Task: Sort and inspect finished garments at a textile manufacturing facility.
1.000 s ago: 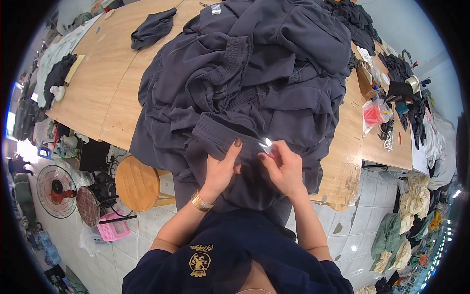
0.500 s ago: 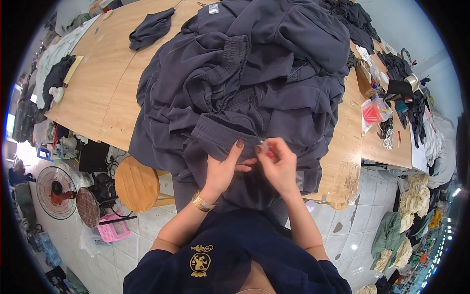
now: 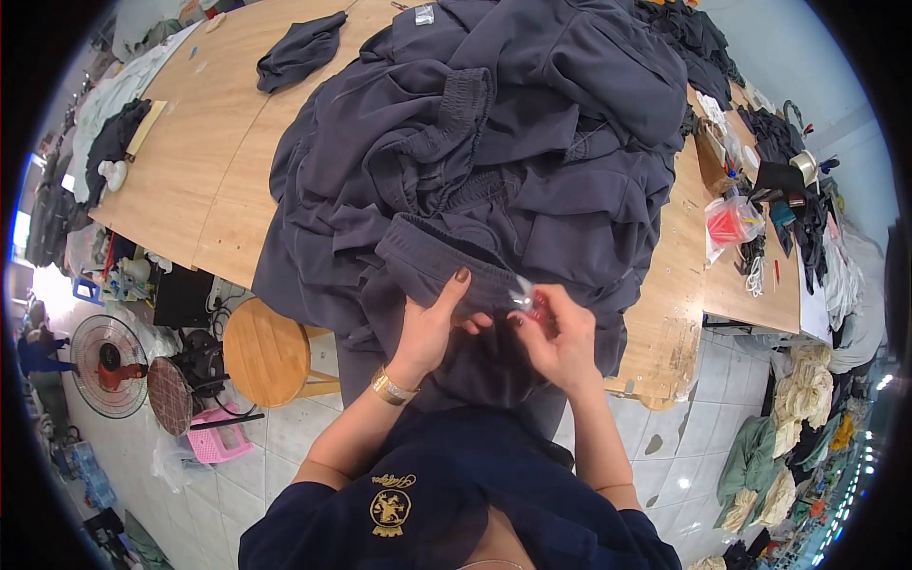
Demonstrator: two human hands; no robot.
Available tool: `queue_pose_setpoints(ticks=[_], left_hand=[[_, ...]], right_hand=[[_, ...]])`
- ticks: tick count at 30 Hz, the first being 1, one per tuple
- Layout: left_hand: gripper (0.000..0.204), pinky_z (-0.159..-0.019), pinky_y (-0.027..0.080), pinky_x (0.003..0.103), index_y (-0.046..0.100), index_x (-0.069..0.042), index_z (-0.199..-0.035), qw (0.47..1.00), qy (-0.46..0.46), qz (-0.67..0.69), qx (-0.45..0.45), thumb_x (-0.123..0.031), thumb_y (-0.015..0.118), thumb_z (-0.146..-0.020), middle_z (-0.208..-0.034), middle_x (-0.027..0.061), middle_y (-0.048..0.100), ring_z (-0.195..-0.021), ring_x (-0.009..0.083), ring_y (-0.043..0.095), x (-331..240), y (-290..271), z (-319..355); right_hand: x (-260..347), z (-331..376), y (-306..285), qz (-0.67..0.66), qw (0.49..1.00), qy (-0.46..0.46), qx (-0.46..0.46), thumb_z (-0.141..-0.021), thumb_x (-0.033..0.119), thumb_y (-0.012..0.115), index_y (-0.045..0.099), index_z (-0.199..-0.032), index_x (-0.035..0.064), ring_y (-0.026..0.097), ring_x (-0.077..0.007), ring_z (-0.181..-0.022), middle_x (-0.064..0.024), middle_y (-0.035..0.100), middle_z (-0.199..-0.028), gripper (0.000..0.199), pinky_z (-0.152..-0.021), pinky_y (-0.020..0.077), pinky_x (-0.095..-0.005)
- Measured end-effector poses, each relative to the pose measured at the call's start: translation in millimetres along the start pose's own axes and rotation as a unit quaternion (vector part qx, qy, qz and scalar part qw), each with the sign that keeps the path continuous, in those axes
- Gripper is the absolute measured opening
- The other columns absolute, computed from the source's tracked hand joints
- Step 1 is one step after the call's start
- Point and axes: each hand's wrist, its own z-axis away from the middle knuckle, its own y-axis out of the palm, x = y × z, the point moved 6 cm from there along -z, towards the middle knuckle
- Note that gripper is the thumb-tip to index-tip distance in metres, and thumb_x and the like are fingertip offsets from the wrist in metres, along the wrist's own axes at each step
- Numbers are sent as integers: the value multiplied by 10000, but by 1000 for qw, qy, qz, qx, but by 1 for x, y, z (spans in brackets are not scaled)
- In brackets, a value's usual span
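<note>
A large heap of dark grey garments (image 3: 608,218) with elastic waistbands covers the middle of the table. At its near edge my left hand (image 3: 429,328) grips one garment's gathered waistband (image 3: 446,261), thumb on top and fingers partly hidden below the fold. My right hand (image 3: 560,334) is closed in a pinch at the right end of that waistband. Between its fingertips is a small, shiny, see-through piece (image 3: 522,295); its exact kind I cannot make out. A similar clear sticker (image 3: 424,14) lies on the garment at the far end of the heap.
The wooden table (image 3: 223,142) carries a separate dark grey piece (image 3: 301,52) at the far left. A clear bag with red contents (image 3: 731,223) lies at the right. Below the left edge stand a round wooden stool (image 3: 266,351) and a fan (image 3: 109,366).
My right hand has shifted slightly right and toward me, and more of the shiny piece shows at its fingertips. The left hand keeps its grip on the waistband.
</note>
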Motion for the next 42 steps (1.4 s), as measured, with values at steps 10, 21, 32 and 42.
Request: queue_pose_setpoints(ticks=[10, 21, 32, 42], left_hand=[[231, -458, 483, 241, 564, -20, -1049, 1000, 12, -20, 17, -228, 537, -953, -870, 100, 664, -570, 183, 635, -1, 0, 1], [225, -478, 484, 212, 583, -42, -1026, 999, -10, -5, 42, -242, 597, -924, -884, 59, 654, -648, 156, 651, -6, 4, 4], [166, -691, 553, 312, 605, -75, -1003, 974, -160, 147, 67, -66, 665, -849, -899, 37, 657, -832, 198, 668, -4, 4, 9], [150, -665, 529, 249, 636, -28, -989, 981, -146, 102, 71, -28, 665, -842, -911, 67, 672, -816, 150, 660, -4, -3, 10]], right_hand=[[-2, -10, 4, 106, 993, -31, -39, -746, 143, 731, 602, -861, 45, 624, -223, -597, -87, 613, -711, 199, -521, 462, -304], [20, -20, 26, 56, 974, -216, -31, -624, 8, 652, 660, -916, 104, 538, -165, -511, -7, 552, -613, 308, -481, 369, -280], [36, 6, 35, 138, 940, -312, -2, -577, 109, 689, 662, -934, 111, 486, -111, -488, 32, 455, -590, 357, -460, 297, -271], [-7, -3, 8, 1, 999, -24, -26, -761, 154, 711, 594, -958, 17, 555, -202, -574, -88, 557, -740, 266, -526, 434, -279]])
